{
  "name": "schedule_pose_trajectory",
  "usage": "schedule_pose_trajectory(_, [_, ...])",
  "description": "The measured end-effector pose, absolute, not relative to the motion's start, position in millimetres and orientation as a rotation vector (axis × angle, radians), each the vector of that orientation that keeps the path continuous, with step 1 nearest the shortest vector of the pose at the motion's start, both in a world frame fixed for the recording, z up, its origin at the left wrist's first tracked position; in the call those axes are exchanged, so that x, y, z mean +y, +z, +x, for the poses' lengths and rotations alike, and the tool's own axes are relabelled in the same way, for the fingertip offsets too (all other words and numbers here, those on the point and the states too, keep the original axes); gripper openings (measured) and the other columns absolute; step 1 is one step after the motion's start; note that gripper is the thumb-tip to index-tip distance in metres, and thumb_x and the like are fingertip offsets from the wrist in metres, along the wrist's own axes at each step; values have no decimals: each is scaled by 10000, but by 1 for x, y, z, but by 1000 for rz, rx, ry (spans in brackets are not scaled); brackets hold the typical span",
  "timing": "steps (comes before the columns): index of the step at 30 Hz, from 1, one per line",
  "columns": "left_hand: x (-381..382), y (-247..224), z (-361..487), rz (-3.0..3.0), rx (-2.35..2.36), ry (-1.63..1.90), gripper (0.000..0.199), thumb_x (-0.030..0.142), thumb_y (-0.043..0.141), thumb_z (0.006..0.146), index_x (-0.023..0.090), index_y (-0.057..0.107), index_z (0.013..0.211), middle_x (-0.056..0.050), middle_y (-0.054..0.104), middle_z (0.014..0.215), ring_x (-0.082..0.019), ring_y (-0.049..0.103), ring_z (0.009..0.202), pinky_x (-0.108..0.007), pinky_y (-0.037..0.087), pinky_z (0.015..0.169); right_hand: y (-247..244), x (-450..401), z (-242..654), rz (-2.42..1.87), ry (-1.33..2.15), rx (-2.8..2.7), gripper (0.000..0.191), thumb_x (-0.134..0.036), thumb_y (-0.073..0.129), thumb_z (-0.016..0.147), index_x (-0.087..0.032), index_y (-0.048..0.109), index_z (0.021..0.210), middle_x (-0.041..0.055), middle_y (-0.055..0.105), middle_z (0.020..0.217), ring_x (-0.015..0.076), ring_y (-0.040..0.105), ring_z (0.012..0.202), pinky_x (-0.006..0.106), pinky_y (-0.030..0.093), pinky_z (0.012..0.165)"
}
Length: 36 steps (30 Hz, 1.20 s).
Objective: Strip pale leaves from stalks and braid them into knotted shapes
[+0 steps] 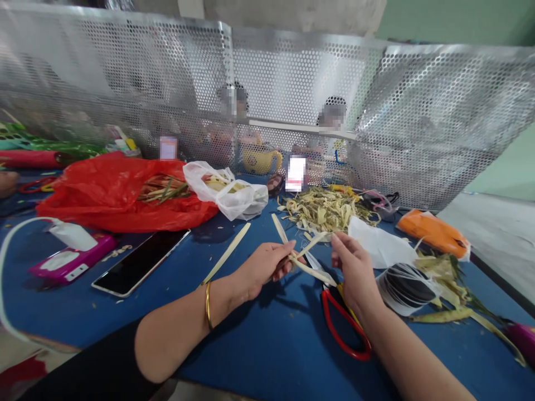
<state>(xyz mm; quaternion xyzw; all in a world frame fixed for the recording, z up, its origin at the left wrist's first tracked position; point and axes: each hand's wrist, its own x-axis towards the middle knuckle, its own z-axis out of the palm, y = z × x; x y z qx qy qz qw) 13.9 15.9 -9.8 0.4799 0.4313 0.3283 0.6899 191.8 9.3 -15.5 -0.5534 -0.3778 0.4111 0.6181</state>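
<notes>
Left hand [276,260] has a closed grip on the crossed pale strips [314,272], pinched right at the crossing. Right hand [351,257] pinches the far-right end of one strip, fingertips together. Strips are held over the blue surface [267,340], mid-scene, free ends sticking out far and right.

Main risk: slip at the crossing. Only fingertip pressure seems to hold it, so uneven pull from the right could open or skew it. Strips look thin and fibrous; a hard tug or sharp bend could split one lengthwise.

Second: scissors [330,323] lie open-side unclear, blades just under the work. A low strip end could snag, or a finger get nicked. Right forearm is close to the handles; a sweep could shift them.

Minor: loose strip [228,252] lies near left wrist, easy to brush away.
</notes>
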Motion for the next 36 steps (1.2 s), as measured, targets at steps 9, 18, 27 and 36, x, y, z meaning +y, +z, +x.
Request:
schedule_pose_trajectory(9, [12, -15, 16, 1181, 963, 631, 400, 518, 734, 649, 135, 627, 605, 48, 466, 470, -55, 354, 424, -220, 230, 441, -18, -2, 179, -1159, 1490, -873, 379, -455, 835, 577, -130, 685, 699, -46, 529, 516, 45, 406, 419, 186, 278, 419])
schedule_pose_trajectory(18, [14, -14, 16, 892, 949, 745, 373, 472, 777, 639, 127, 640, 671, 2, 594, 556, -86, 510, 477, -222, 399, 515, -12, 3, 192, -1342, 500, -1269, 250, -373, 636, 796, -168, 679, 932, 49, 647, 789, 182, 586, 709, 320, 461, 671])
schedule_pose_trajectory(27, [20, -12, 14, 741, 797, 826, 275, 209, 857, 534, 104, 731, 755, -51, 685, 763, -94, 578, 669, -193, 416, 601, -8, -17, 177, -784, -432, -2642, 251, -109, 395, 940, -146, 617, 1052, 63, 635, 809, 199, 561, 777, 354, 378, 765])
schedule_pose_trajectory(36, [17, -19, 16, 711, 795, 826, 251, 230, 832, 575, 120, 671, 733, -37, 669, 721, -108, 581, 645, -210, 422, 610, -15, -19, 172, -738, -297, -2603, 332, -96, 314, 966, -181, 563, 763, 34, 595, 707, 164, 520, 692, 318, 368, 731])
